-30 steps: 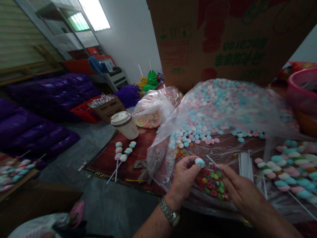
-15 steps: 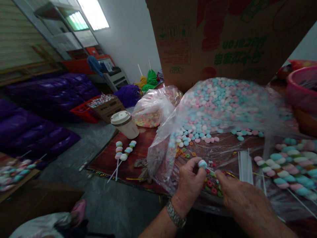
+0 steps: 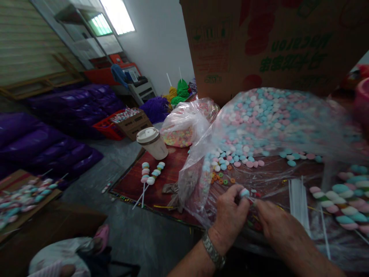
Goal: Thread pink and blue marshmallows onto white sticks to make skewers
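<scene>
My left hand (image 3: 229, 219), with a metal watch on the wrist, pinches a blue and white marshmallow candy (image 3: 244, 192) between thumb and fingers. My right hand (image 3: 281, 227) is closed on a thin white stick (image 3: 251, 199) that meets the candy. Beneath the hands lie small coloured rings (image 3: 255, 223), partly hidden. Beyond them are more rings (image 3: 221, 178) and loose pastel candies (image 3: 230, 157) spilling from a large clear plastic bag (image 3: 268, 123). To the right of my right hand lie a bundle of white sticks (image 3: 299, 206) and a pile of candy skewers (image 3: 346, 196).
Two candy skewers (image 3: 151, 175) lie at the table's left edge, near a lidded cup (image 3: 152, 144). A tall cardboard box (image 3: 225, 50) stands behind the bag. At lower left, another person's clothed legs (image 3: 62, 254) show beside a box of skewers (image 3: 25, 200).
The view has swung slightly left, so everything sits further right. My hands stay together at the candy, the right fingers now nearer to it along the stick.
</scene>
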`<state>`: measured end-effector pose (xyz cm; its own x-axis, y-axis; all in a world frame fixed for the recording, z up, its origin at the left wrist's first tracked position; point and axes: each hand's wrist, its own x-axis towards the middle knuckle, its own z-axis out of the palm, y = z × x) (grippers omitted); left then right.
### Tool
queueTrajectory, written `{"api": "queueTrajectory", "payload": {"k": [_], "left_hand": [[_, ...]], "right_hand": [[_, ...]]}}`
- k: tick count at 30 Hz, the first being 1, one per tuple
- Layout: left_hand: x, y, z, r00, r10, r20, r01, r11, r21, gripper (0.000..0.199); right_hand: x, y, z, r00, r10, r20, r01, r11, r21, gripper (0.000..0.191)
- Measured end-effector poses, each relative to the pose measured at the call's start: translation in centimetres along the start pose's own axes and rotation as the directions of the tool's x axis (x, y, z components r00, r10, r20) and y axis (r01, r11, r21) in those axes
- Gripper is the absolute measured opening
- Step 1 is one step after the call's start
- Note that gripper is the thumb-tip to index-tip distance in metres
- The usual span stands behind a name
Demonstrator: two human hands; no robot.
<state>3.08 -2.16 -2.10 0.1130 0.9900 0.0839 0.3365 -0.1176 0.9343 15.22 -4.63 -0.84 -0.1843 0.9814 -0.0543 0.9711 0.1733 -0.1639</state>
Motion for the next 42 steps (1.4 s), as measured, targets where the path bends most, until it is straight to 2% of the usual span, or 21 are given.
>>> {"api": "queueTrajectory", "payload": {"k": [2,6,8,10,12,14,16,18,21,24,27,32,34,36,38,40,42], "left_hand": [[0.1,0.1,-0.2,1.000,0.017,0.017,-0.017,0.998,0.056,0.015],[1.0,0.4,-1.2,0.984,0.097,0.150,-0.116,0.985,0.130,0.017],[2.4,0.3,-2.1,0.989,0.083,0.121,-0.110,0.964,0.242,0.024],[4.1,0.0,-2.9,0.998,0.043,0.051,-0.062,0.872,0.486,0.024],[5.5,-0.5,-3.3,0.994,0.004,0.106,-0.076,0.724,0.685,0.020],[6.2,-1.1,-3.1,0.984,0.005,0.178,-0.139,0.646,0.751,0.018],[6.2,-1.6,-2.7,0.982,0.059,0.179,-0.171,0.673,0.719,0.016],[5.9,-2.0,-2.5,0.993,0.066,0.102,-0.116,0.778,0.617,0.015],[5.4,-2.1,-2.5,0.999,-0.047,-0.020,0.051,0.935,0.352,0.014],[4.9,-1.5,-2.6,0.992,-0.106,-0.075,0.116,0.981,0.157,0.011],[4.1,-0.9,-2.4,0.992,-0.062,-0.114,0.073,0.993,0.093,0.008],[1.8,-0.9,-1.6,0.955,0.143,-0.259,-0.104,0.982,0.159,0.011],[1.0,-0.9,-1.5,0.950,0.213,-0.227,-0.172,0.967,0.189,0.012],[0.6,-0.8,-1.8,0.962,0.257,-0.093,-0.237,0.954,0.182,0.013],[1.1,-0.7,-2.7,0.965,0.257,0.054,-0.263,0.948,0.182,0.013],[2.3,-0.7,-3.9,0.973,0.211,0.095,-0.230,0.926,0.300,0.017],[3.7,-0.8,-5.0,0.986,0.148,0.078,-0.166,0.821,0.546,0.018]], "right_hand": [[0.2,0.5,0.8,1.000,-0.002,-0.022,0.003,0.999,0.051,0.024],[1.0,1.6,1.8,0.999,0.005,-0.034,0.003,0.971,0.238,0.021],[1.3,2.3,1.8,0.996,0.040,-0.076,-0.018,0.964,0.265,0.025],[1.5,2.8,1.5,0.994,0.075,-0.073,-0.056,0.970,0.238,0.027],[1.5,2.9,1.0,0.997,0.079,-0.011,-0.074,0.971,0.229,0.027],[1.3,2.6,0.7,0.996,0.080,0.042,-0.088,0.966,0.243,0.027],[1.2,2.3,0.6,0.993,0.099,0.066,-0.112,0.963,0.245,0.027],[1.1,2.1,0.6,0.991,0.107,0.083,-0.124,0.963,0.237,0.025],[1.2,1.8,0.7,0.992,0.088,0.086,-0.106,0.968,0.226,0.024],[1.2,1.4,0.6,0.993,0.081,0.082,-0.094,0.980,0.176,0.022],[0.9,1.1,0.8,0.995,0.076,0.066,-0.085,0.985,0.148,0.021],[0.4,0.4,1.9,0.995,0.059,-0.076,-0.045,0.984,0.174,0.021],[0.5,0.2,2.4,0.991,0.026,-0.128,0.004,0.974,0.228,0.023],[0.6,0.5,2.6,0.988,0.005,-0.156,0.045,0.947,0.318,0.025],[0.8,1.0,2.7,0.989,0.028,-0.144,0.035,0.906,0.421,0.028],[0.9,1.6,2.5,0.990,0.086,-0.115,-0.017,0.865,0.501,0.031],[0.9,2.1,2.3,0.987,0.130,-0.089,-0.063,0.843,0.534,0.034]]}}
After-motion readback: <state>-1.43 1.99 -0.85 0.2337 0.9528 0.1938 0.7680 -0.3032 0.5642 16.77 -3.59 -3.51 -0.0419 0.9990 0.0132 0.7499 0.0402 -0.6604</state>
